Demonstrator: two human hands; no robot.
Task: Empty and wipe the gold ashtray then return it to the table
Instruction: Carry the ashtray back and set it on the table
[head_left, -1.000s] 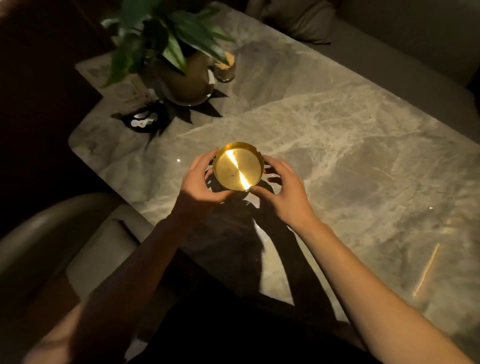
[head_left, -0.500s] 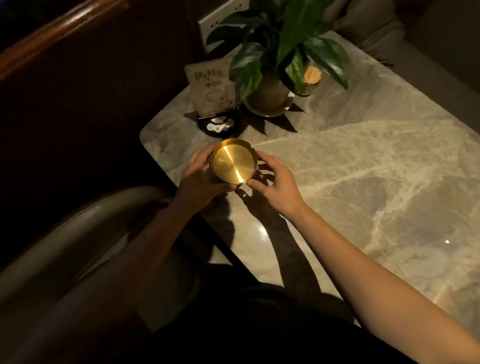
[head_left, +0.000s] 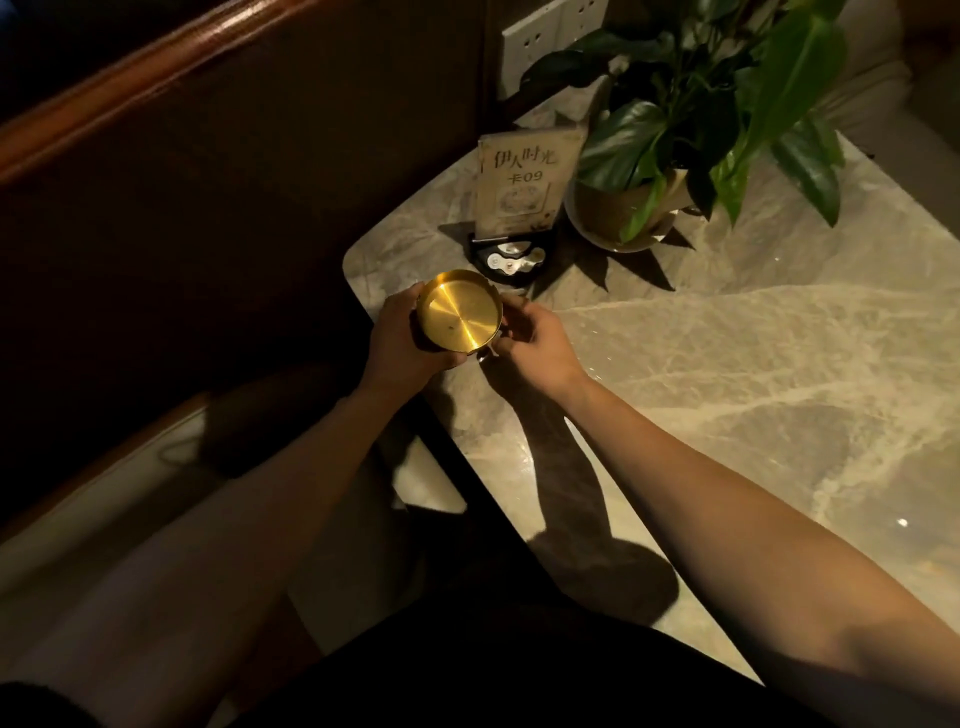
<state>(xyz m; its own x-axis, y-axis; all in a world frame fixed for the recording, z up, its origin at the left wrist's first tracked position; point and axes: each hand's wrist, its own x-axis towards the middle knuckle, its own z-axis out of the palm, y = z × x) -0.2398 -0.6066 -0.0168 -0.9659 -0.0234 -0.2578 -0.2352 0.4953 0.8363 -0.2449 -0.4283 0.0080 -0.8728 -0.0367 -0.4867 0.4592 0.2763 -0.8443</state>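
Observation:
The round gold ashtray (head_left: 460, 316) is lifted at the near left corner of the marble table (head_left: 727, 374), its shiny inside facing up with only a tiny speck in it. My left hand (head_left: 402, 338) wraps around its left side and underside. My right hand (head_left: 535, 340) is at its right rim, fingers curled; whether they grip the rim or just touch it is hard to tell. Nothing else is in either hand.
Behind the ashtray stand a table sign (head_left: 524, 179) on a black base (head_left: 511, 254) and a potted plant (head_left: 670, 150). A dark wooden partition (head_left: 208, 156) runs along the left. A padded seat (head_left: 130, 509) lies below the table edge.
Both hands have carried the ashtray leftward from the table's middle to its left corner. The view has swung left with it, and the sign has come into sight.

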